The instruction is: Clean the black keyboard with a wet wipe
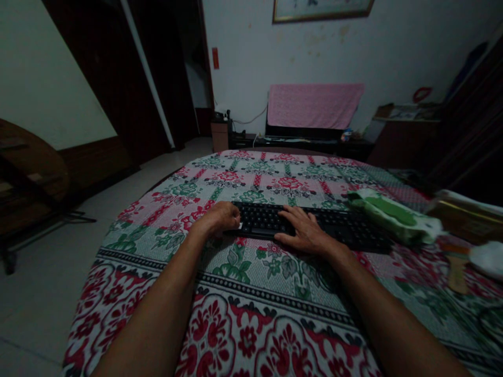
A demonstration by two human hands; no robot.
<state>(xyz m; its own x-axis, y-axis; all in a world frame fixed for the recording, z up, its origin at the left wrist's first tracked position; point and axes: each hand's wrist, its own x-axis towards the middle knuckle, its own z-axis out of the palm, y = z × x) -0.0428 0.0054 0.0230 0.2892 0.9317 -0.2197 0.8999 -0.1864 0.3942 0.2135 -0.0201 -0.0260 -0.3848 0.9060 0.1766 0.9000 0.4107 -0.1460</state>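
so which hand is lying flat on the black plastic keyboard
The right hand, fingers spread flat over the black plastic keyboard; the left hand is curled into a fist at its left end.

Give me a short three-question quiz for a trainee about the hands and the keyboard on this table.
1. True or false: the right hand lies flat on the black keyboard.
2. Which thing lies by the keyboard's right end? A a green-and-white packet; B a mug; C a book.
3. Fill in: the curled left hand is at the keyboard's ___ end.
Key: 1 true; 2 A; 3 left.
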